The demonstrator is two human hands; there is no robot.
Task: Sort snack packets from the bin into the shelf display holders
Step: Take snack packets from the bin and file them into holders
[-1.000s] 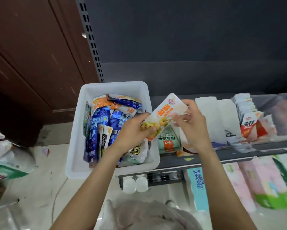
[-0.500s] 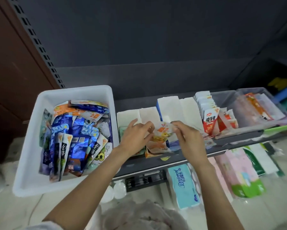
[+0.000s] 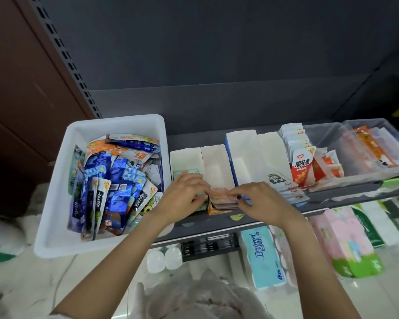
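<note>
Lowered since a moment ago, the orange snack packet point(image 3: 221, 196) now sits at the front mouth of the second white holder point(image 3: 214, 166), its long axis crosswise between the hands. Both the left hand point(image 3: 182, 196) and right hand point(image 3: 260, 199) pinch its ends, equally near. Just left stands the white bin point(image 3: 55, 203), full of packets.

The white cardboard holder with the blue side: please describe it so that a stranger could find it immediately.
Start at the big white plastic bin of snack packets on the dark shelf and go right, past two low white cardboard holders. The third, the white cardboard holder with the blue side, stands taller. Only it has a blue outer wall.
</note>
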